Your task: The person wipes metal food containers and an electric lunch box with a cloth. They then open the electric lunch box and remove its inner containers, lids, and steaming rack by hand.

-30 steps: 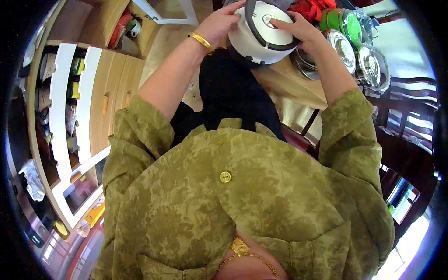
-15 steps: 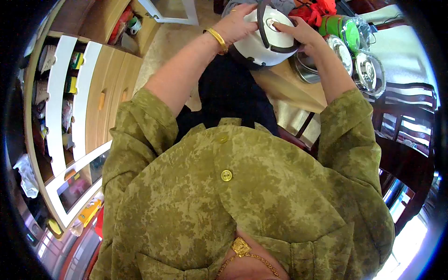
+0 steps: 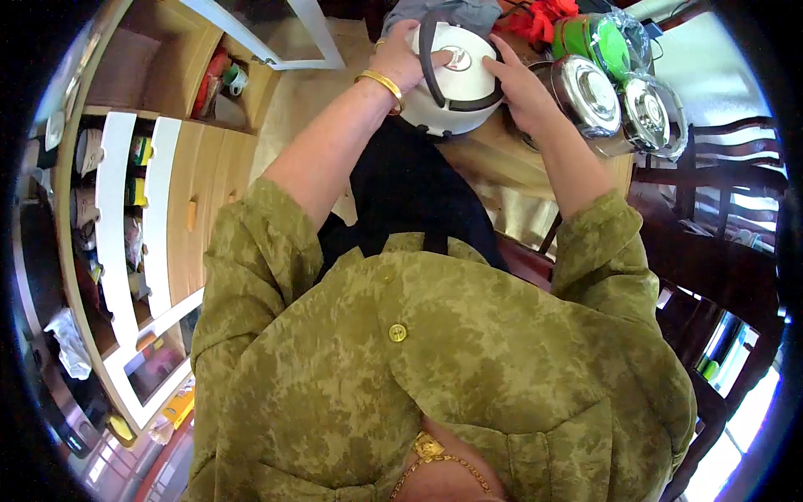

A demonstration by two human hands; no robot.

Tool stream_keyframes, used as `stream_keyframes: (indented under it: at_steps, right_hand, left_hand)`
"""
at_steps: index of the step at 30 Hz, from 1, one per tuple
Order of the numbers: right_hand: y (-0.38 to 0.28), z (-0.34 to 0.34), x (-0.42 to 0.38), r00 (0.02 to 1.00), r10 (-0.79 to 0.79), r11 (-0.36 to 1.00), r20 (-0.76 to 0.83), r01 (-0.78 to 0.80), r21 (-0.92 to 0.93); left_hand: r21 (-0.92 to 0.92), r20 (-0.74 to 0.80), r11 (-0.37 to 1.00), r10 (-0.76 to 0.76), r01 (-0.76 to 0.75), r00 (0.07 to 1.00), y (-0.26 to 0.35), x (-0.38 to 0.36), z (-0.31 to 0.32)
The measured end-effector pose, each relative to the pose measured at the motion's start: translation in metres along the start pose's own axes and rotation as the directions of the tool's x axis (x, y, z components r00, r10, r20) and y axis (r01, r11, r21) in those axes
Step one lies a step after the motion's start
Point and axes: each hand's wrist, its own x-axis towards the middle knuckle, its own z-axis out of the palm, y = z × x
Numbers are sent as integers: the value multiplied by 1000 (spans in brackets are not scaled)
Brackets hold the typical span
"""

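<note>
A white round lidded pot (image 3: pixel 462 71) with a dark carrying handle sits at the wooden table's near edge, slightly tilted toward me. My left hand (image 3: pixel 400 63) grips its left side, with the thumb across the handle onto the lid near the round emblem. On the other side, my right hand (image 3: pixel 525 88) holds the pot's right edge, fingertips on the lid's rim. The undersides of both hands are hidden. Grey cloth (image 3: pixel 456 12) lies just behind the pot.
Right of the pot stand steel lidded containers (image 3: pixel 585 96), a green container (image 3: pixel 606 46) and red cloth (image 3: pixel 544 18) on the table (image 3: pixel 502 159). Dark wooden chairs (image 3: pixel 711 201) are at right. An open cabinet (image 3: pixel 188 201) with drawers pulled out is at left; its glass door (image 3: pixel 314 33) juts out.
Both hands and the pot have shifted left and slightly down in view. My right thumb has moved off the lid's centre to its edge; my left thumb now rests by the emblem.
</note>
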Motion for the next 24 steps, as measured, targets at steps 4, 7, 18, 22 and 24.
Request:
stream_keyframes:
  at_steps: [4, 7, 18, 22, 24]
  right_hand:
    - [2, 6, -3, 998, -58, 998, -3, 58, 17]
    - [3, 5, -3, 997, -74, 996, 3, 73, 54]
    - [57, -12, -3, 975, -192, 927, -110, 217, 305]
    - [51, 6, -19, 988, 96, 918, -124, -40, 396]
    - [53, 9, -18, 990, 90, 911, -110, -38, 411]
  left_hand:
    - [-5, 124, 1000, 7, -6, 992, -9, 15, -9]
    - [101, 157, 994, 15, -31, 987, -10, 17, -10]
    - [-173, 275, 982, -21, 71, 961, 14, -2, -21]
    - [-214, 268, 974, -20, 80, 963, 32, -15, -23]
    - [-139, 266, 986, -56, 96, 962, 47, -25, -24]
